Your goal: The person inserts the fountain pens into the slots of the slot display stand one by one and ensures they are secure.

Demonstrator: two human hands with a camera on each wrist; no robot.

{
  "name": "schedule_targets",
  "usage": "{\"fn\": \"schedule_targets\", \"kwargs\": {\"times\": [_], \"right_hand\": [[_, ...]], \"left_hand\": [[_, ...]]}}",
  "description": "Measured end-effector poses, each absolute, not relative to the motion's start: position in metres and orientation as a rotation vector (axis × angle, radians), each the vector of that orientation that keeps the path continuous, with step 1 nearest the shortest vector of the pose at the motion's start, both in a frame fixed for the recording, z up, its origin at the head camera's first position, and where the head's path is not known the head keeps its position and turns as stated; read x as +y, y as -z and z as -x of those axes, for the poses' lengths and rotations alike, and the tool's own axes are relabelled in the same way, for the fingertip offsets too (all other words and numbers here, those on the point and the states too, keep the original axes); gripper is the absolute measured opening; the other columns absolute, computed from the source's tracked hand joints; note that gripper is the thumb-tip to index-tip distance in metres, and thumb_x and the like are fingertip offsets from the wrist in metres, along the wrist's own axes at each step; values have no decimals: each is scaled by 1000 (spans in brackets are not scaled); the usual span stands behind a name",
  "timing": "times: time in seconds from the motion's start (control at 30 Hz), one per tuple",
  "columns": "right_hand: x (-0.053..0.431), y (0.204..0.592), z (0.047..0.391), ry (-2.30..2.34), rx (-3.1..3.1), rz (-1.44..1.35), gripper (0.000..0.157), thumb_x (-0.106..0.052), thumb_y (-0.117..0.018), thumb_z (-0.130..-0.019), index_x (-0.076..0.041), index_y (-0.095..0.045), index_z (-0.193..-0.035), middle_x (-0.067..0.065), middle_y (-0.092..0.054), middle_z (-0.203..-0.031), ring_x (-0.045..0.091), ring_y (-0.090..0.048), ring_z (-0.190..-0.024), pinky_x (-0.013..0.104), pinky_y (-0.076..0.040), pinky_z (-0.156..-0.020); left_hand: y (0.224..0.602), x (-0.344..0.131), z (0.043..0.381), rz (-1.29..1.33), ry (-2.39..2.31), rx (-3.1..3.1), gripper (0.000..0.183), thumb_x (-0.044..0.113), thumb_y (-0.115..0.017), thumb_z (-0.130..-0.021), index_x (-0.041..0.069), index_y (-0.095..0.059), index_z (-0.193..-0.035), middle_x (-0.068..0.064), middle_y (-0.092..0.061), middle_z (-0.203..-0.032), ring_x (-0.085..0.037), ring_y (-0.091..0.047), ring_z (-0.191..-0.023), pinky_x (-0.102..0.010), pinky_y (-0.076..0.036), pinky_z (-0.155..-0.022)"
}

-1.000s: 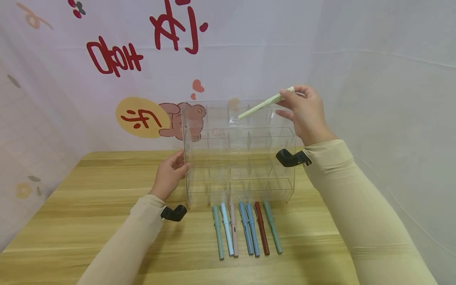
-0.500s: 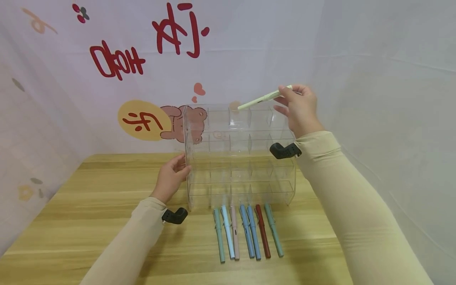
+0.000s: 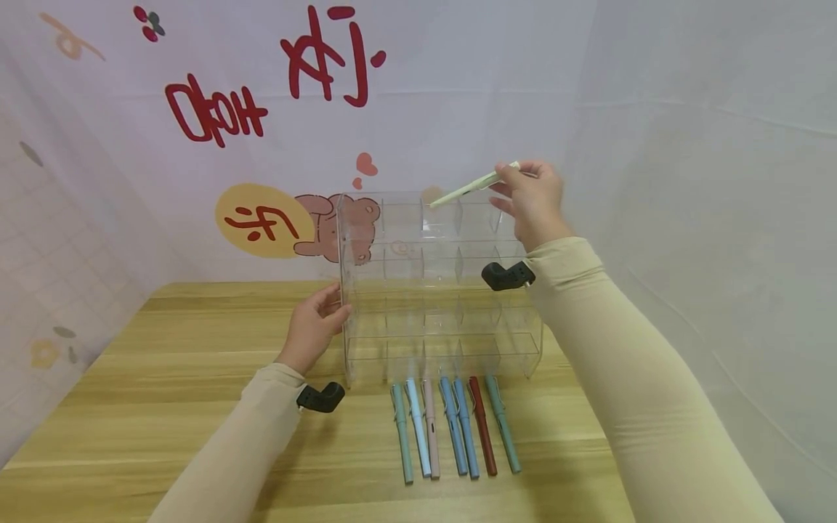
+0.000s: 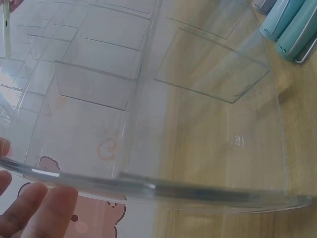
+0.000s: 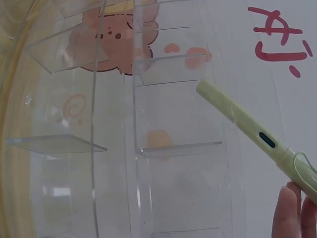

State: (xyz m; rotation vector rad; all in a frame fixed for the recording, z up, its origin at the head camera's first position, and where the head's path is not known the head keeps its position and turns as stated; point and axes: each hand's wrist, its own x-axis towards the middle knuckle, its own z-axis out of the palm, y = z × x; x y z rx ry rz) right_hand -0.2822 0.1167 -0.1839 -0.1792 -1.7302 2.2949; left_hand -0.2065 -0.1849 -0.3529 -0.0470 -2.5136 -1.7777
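Observation:
A clear acrylic rack (image 3: 441, 265) with several tiers of compartments stands upright on the table. My left hand (image 3: 310, 327) holds its left side panel at the edge; in the left wrist view, some fingertips (image 4: 54, 210) lie against that panel. My right hand (image 3: 536, 203) pinches a pale green pen (image 3: 474, 187) near its clip end. The pen slants down to the left, its free end in front of or above the rack's top tier, near the middle compartment. In the right wrist view, the pen (image 5: 242, 121) shows a dark slot in its barrel; part of the hand is out of frame.
Several clipped pens lie in a row before the rack: green (image 3: 402, 436), light blue (image 3: 418, 428), pink (image 3: 430, 428), two blue, dark red (image 3: 482, 428) and another green (image 3: 503, 425). A printed white curtain (image 3: 458, 94) hangs behind the wooden table (image 3: 196, 349).
My right hand has shifted left with the pale green pen, which rose a little and then dipped toward the top tier. The left hand keeps its place at the rack's side.

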Motion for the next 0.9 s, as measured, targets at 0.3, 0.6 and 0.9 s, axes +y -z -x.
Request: {"fn": "schedule_targets", "kwargs": {"times": [0.3, 0.6, 0.9], "right_hand": [[106, 191, 285, -2184, -1860, 173, 21, -12, -68, -90, -12, -48, -97, 3, -57, -100, 17, -66, -87, 36, -55, -85], [99, 195, 287, -2140, -1914, 153, 21, -11, -68, -91, -11, -48, -98, 4, -57, -102, 19, -67, -91, 38, -54, -87], [96, 203, 287, -2072, -1952, 122, 21, -11, -68, -90, -12, -48, -96, 3, -54, -102, 18, -66, -90, 33, -56, -80]], "left_hand": [[355, -185, 205, 47, 1800, -2512, 59, 16, -59, -97, 6, -35, -149, -16, -46, -145, -29, -49, -129, -42, -52, -92], [355, -185, 206, 44, 1814, -2501, 58, 17, -59, -97, 7, -35, -149, -15, -47, -144, -29, -49, -128, -42, -51, -92], [353, -184, 205, 45, 1821, -2495, 58, 15, -58, -97, 5, -35, -149, -17, -45, -145, -31, -47, -129, -40, -51, -93]]}}
